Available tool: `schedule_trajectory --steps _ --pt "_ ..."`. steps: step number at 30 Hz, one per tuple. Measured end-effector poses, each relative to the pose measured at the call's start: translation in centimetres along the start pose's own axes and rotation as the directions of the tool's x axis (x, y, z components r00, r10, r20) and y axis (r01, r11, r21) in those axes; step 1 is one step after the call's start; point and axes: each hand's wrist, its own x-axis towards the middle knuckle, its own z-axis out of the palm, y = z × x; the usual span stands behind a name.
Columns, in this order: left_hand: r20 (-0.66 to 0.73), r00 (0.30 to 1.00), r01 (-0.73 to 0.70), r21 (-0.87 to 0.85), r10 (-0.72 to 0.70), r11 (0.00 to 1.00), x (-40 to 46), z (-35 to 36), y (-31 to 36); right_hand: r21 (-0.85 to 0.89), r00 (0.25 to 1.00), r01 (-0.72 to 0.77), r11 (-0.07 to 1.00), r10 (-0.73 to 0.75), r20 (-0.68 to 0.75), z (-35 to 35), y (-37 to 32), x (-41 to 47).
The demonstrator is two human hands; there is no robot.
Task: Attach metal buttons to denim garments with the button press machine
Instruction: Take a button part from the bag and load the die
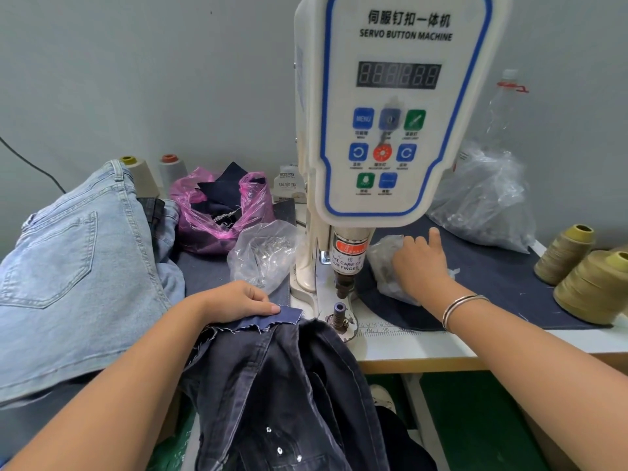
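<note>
My left hand (pixel 238 300) pinches the dark denim (pixel 272 385) edge, at 9 o'clock from the press (pixel 339 311). My right hand (pixel 419 266), fingers curled, grips the bag (pixel 384 263) at 3 o'clock.

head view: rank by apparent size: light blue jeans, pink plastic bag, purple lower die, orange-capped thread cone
1. light blue jeans
2. pink plastic bag
3. orange-capped thread cone, farther back and partly hidden, so true size is unsure
4. purple lower die

Both forearms reach forward, bare. The left hand (pixel 238 300) lies knuckles up, fingers curled under, thumb flat. The right hand (pixel 419 266) reaches farther out, palm down, index finger raised, bangles on its wrist.
</note>
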Motion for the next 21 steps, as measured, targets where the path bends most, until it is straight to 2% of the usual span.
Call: schedule_trajectory --steps 3,7,9,16,21 --pt "-0.002 1.000 0.005 -0.001 -0.005 1.000 0.1 0.0 -0.1 0.071 1.000 -0.013 0.997 0.012 0.015 0.4 0.3 0.1" --pt "0.009 1.000 0.005 0.002 -0.005 1.000 0.2 -0.1 -0.3 0.340 0.993 -0.117 0.933 0.121 0.009 1.2 1.3 0.3" --pt "0.012 1.000 0.006 0.004 -0.006 1.000 0.3 -0.2 -0.5 0.401 0.990 -0.134 0.906 0.139 0.018 1.6 1.7 0.2" --pt "-0.001 1.000 -0.004 0.004 0.004 1.000 0.4 -0.1 -0.7 0.209 0.999 0.021 0.978 -0.013 -0.037 1.8 1.7 -0.2" --pt "-0.005 1.000 -0.003 0.001 0.003 1.000 0.5 -0.1 -0.7 0.184 0.991 0.132 0.974 -0.130 -0.021 1.7 3.0 -0.3"
